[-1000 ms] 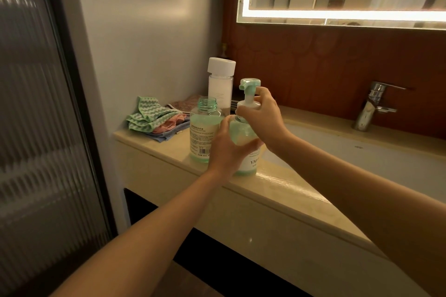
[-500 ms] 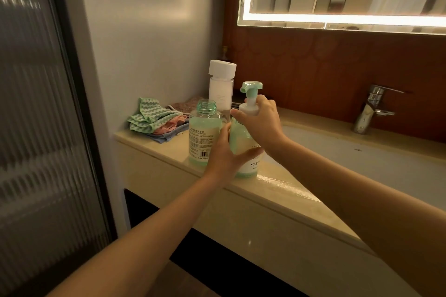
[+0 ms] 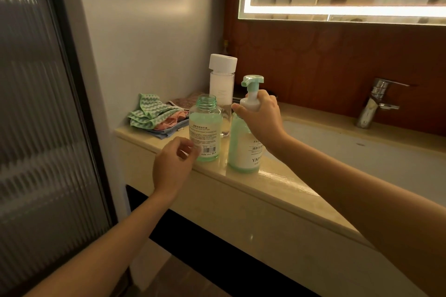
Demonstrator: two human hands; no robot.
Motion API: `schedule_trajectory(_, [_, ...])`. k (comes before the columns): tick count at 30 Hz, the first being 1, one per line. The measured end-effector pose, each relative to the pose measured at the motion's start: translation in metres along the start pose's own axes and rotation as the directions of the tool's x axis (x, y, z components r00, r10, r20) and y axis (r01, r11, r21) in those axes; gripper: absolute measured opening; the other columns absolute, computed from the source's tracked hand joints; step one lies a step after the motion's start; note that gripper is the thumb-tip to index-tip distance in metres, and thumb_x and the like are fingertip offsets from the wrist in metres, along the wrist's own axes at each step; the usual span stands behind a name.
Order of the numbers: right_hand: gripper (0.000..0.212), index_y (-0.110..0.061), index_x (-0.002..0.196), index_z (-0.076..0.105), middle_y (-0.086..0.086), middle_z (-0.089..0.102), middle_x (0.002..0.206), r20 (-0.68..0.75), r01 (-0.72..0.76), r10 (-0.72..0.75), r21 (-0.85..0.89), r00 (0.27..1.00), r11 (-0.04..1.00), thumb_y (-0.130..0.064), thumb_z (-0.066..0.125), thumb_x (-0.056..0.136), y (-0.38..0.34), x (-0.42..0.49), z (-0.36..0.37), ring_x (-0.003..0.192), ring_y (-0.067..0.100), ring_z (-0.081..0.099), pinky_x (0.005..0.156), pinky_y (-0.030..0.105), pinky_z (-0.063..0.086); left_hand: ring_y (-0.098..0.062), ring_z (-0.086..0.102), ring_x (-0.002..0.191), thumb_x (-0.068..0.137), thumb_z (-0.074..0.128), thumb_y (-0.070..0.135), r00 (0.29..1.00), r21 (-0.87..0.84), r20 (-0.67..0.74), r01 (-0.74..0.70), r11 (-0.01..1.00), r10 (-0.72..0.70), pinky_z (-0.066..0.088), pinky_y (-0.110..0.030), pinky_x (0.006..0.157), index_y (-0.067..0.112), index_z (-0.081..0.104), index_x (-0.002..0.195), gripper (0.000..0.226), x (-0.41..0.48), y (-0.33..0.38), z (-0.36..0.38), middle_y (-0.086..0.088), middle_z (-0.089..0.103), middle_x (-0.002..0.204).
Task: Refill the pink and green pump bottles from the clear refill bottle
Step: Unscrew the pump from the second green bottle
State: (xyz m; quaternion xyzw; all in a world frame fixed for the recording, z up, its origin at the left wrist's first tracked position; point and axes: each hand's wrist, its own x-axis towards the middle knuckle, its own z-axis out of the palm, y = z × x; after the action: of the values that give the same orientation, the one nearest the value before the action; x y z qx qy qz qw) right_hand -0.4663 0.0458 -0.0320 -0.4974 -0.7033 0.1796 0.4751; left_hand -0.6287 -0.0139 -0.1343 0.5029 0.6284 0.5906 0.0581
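My R hand point(image 3: 261, 118) grips collar of green pump bottle point(image 3: 243, 149), prob twisting pump; L hand point(image 3: 172, 166) loose-curled, empty, nxt needs refill bottle point(image 3: 206, 128).

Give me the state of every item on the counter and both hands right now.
green pump bottle, upright on the counter, pump fitted.
clear refill bottle, upright, cap off, green liquid inside.
white-capped bottle, upright, capped.
cloths, piled.
faucet, no water running.
mirror light, on.
right hand, grips the green pump bottle at its collar.
left hand, loosely curled beside the clear refill bottle, holds nothing.
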Motion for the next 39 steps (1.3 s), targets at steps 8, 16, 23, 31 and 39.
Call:
schedule_trajectory(8, [0.050, -0.015, 0.121, 0.047, 0.004, 0.044, 0.115, 0.019, -0.005, 0.004, 0.007, 1.000, 1.000, -0.039, 0.064, 0.081, 0.000, -0.001, -0.001, 0.105, 0.021, 0.045, 0.093, 0.037, 0.044, -0.013, 0.058, 0.073, 0.079, 0.070, 0.030, 0.997, 0.109, 0.077, -0.036, 0.993, 0.028, 0.046, -0.029, 0.065, 0.021, 0.058, 0.080, 0.015, 0.028, 0.005, 0.018, 0.006, 0.061, 0.077])
schedule_trajectory(16, [0.050, -0.014, 0.121, 0.047, 0.005, 0.045, 0.115, 0.041, 0.003, -0.003, -0.014, 0.999, 1.000, -0.042, 0.062, 0.082, 0.001, -0.001, -0.004, 0.107, 0.022, 0.044, 0.094, 0.039, 0.043, -0.016, 0.060, 0.075, 0.077, 0.072, 0.031, 0.989, 0.169, 0.133, -0.087, 0.982, 0.064, 0.050, -0.035, 0.067, 0.018, 0.059, 0.080, 0.019, 0.040, 0.016, 0.033, 0.003, 0.064, 0.079])
schedule_trajectory(23, [0.057, -0.012, 0.121, 0.049, 0.006, 0.042, 0.119, 0.039, 0.028, -0.024, -0.112, 0.999, 0.993, -0.052, 0.058, 0.081, 0.000, 0.001, -0.006, 0.111, 0.021, 0.040, 0.095, 0.035, 0.040, -0.012, 0.061, 0.075, 0.084, 0.065, 0.028, 0.975, -0.013, 0.144, -0.170, 0.985, 0.170, 0.052, -0.033, 0.069, 0.016, 0.063, 0.084, 0.013, 0.032, 0.022, 0.029, 0.004, 0.066, 0.081])
schedule_trajectory(31, [0.054, -0.011, 0.116, 0.051, 0.005, 0.038, 0.118, 0.043, 0.046, -0.039, -0.173, 0.998, 0.984, -0.053, 0.058, 0.082, -0.005, 0.001, -0.006, 0.111, 0.021, 0.038, 0.091, 0.030, 0.037, -0.006, 0.059, 0.088, 0.074, 0.065, 0.056, 0.969, -0.264, 0.139, -0.164, 0.950, 0.206, 0.046, -0.014, 0.065, 0.020, 0.057, 0.099, 0.045, 0.012, 0.031, 0.025, 0.007, 0.062, 0.094])
schedule_trajectory(39, [0.055, -0.015, 0.127, 0.046, 0.004, 0.050, 0.120, 0.040, 0.020, -0.024, 0.095, 0.999, 0.995, -0.032, 0.066, 0.080, -0.010, -0.005, -0.004, 0.106, 0.017, 0.049, 0.086, 0.029, 0.047, -0.011, 0.054, 0.103, 0.060, 0.076, 0.056, 0.927, -0.203, 0.343, -0.087, 0.975, 0.154, 0.044, -0.025, 0.086, 0.028, 0.047, 0.113, 0.067, 0.006, 0.028, 0.040, 0.006, 0.058, 0.113])
